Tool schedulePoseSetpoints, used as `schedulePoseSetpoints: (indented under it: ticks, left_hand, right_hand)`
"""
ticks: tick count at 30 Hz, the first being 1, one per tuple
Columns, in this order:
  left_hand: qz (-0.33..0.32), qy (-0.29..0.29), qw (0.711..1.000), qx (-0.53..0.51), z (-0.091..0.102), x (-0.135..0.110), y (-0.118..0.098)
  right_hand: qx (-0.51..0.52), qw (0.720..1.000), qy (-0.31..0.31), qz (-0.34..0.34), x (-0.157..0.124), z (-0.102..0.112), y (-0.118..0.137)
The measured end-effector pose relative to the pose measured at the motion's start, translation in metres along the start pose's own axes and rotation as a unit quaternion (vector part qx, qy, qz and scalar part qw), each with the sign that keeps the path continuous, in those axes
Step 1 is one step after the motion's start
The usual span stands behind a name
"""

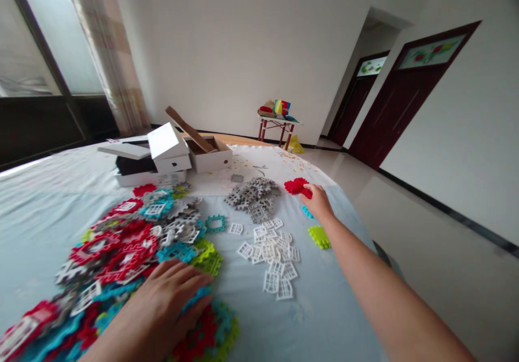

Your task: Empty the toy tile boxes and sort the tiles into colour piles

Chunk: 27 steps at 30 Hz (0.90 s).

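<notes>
My right hand (318, 201) reaches far out over the sheet and closes its fingers on a red toothed plastic tile at the edge of a small red pile (295, 186). My left hand (168, 300) lies flat with fingers spread on a big heap of red, blue, green and grey tiles (121, 248). Between the hands lie a cluster of white window pieces (271, 254) and a pile of grey tiles (253, 192). A green tile (319, 236) sits just beside my right forearm.
White cardboard boxes (170, 154), some open, stand at the back of the pale sheet-covered surface (36, 205). The surface ends on the right at a glossy floor. A small red table (278, 124) with coloured items stands by the far wall, near dark doors (399, 100).
</notes>
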<state>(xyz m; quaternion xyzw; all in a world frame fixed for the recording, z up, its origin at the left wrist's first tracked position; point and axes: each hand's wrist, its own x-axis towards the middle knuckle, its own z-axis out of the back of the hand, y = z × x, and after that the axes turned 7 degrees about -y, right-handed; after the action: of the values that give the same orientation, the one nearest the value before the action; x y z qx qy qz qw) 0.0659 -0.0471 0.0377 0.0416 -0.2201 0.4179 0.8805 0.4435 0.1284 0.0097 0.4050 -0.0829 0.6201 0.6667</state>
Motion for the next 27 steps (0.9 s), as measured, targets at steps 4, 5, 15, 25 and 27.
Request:
schedulePoseSetpoints:
  ticks: [4, 5, 15, 25, 27]
  left_hand:
    - [-0.007, 0.022, 0.999, -0.041, 0.008, 0.004, -0.017]
    - [-0.006, 0.028, 0.998, -0.056, 0.008, 0.004, -0.021]
    - [-0.037, 0.141, 0.976, -0.159, 0.008, -0.008, -0.038]
    - [-0.008, 0.158, 0.974, -0.162, 0.016, -0.009, -0.04]
    - [-0.004, 0.174, 0.972, -0.159, 0.017, -0.008, -0.04]
  right_hand:
    - [0.125, 0.983, 0.047, 0.125, -0.036, 0.007, 0.052]
    - [0.149, 0.976, 0.067, 0.147, -0.046, 0.009, 0.067]
    - [0.169, 0.925, 0.21, 0.267, -0.101, -0.004, 0.173]
    - [-0.009, 0.932, 0.225, 0.282, -0.097, -0.063, 0.205]
    - [-0.003, 0.935, 0.21, 0.286, -0.095, -0.061, 0.205]
